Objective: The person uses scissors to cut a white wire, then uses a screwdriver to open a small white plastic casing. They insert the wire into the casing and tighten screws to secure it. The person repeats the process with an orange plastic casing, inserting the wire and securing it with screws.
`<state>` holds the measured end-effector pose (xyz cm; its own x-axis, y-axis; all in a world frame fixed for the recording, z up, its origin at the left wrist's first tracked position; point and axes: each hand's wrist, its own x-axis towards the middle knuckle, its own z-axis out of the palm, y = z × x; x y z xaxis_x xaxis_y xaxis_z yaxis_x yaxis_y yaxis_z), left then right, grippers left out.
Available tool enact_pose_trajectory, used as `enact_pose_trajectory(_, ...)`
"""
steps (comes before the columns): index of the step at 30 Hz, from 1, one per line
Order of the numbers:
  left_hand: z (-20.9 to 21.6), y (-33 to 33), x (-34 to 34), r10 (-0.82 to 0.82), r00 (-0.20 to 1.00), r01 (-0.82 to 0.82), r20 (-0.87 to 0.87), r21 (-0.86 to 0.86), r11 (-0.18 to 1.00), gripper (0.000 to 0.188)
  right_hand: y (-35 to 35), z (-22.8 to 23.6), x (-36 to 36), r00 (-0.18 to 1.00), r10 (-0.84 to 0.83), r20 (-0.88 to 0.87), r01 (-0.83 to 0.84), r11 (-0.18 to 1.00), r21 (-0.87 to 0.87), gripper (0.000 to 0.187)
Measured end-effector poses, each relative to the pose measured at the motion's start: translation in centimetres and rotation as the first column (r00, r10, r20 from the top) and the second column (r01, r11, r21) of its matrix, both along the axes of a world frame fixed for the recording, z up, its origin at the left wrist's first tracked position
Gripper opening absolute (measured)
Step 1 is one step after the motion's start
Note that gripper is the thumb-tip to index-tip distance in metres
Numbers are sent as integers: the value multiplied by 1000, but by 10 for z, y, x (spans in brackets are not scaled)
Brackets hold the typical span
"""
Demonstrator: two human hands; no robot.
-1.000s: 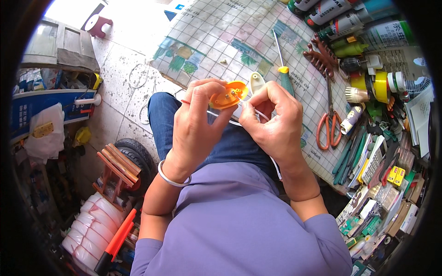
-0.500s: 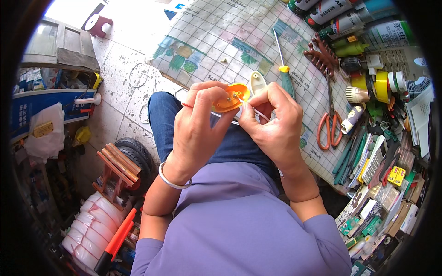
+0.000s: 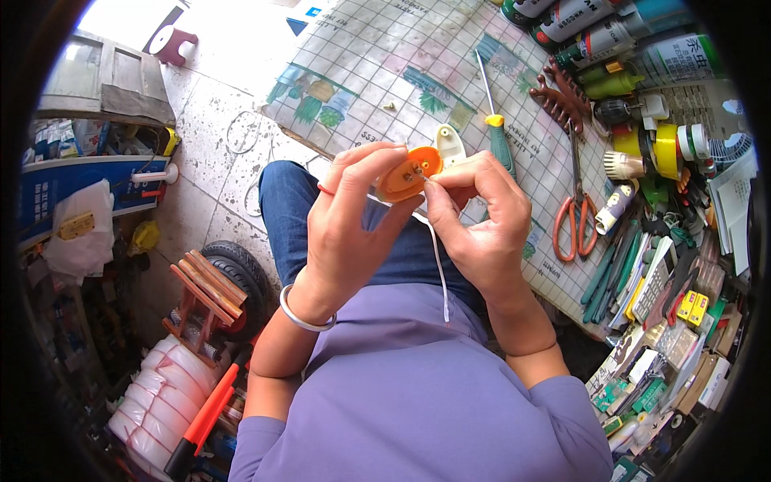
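My left hand (image 3: pixel 341 229) holds an orange oval plastic shell (image 3: pixel 393 186) by its rim, its hollow side up, with small metal parts inside. The fingertips of my right hand (image 3: pixel 486 225) are pinched together at the shell's right side, near those metal parts; whatever they grip is too small to make out. A thin white cord (image 3: pixel 439 261) hangs from below the shell down to my lap. Just beyond my fingers, a cream-coloured shell half (image 3: pixel 450 143) lies on the table edge. Behind my right hand lies a screwdriver (image 3: pixel 499 136) with a green and yellow handle.
On the gridded tabletop (image 3: pixel 385 72), orange-handled pliers (image 3: pixel 575 225) lie to the right. Spray cans (image 3: pixel 578 24), tape rolls (image 3: pixel 666 151) and a heap of tools crowd the right side. A tyre (image 3: pixel 241 273) and a white wrapped bundle (image 3: pixel 161 394) stand at lower left.
The orange shell has tilted and shifted slightly right in my left hand. The white cord, earlier running by my right fingers, now hangs down over my lap.
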<state>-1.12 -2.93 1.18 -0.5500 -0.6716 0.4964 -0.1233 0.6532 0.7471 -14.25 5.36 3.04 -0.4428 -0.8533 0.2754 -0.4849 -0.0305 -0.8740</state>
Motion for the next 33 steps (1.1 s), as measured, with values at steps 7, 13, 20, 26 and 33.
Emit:
enact_pose_trajectory(7, -14, 4, 6, -27, 875, 411, -484, 711, 571, 45, 5, 7, -6, 990, 95, 105, -99, 994, 38, 12)
enact_pose_trajectory(13, -12, 8, 7, -4, 821, 529, -570, 760, 378, 43, 10, 8, -9, 936, 132, 325, -153, 988, 38, 26)
enact_pose_trajectory(20, -7, 4, 9, -159, 825, 552, -543, 713, 433, 51, 11, 15, -16, 887, 182, 425, -197, 980, -8, 22)
enact_pose_trajectory(26, 1, 12, 4, -155, 833, 528, -532, 676, 514, 55, 12, 6, -18, 895, 194, 401, -197, 980, -34, 20)
enact_pose_trajectory(33, -2, 18, -5, -27, 867, 446, -497, 752, 485, 55, 8, 2, -11, 873, 161, 461, -191, 981, 19, 17)
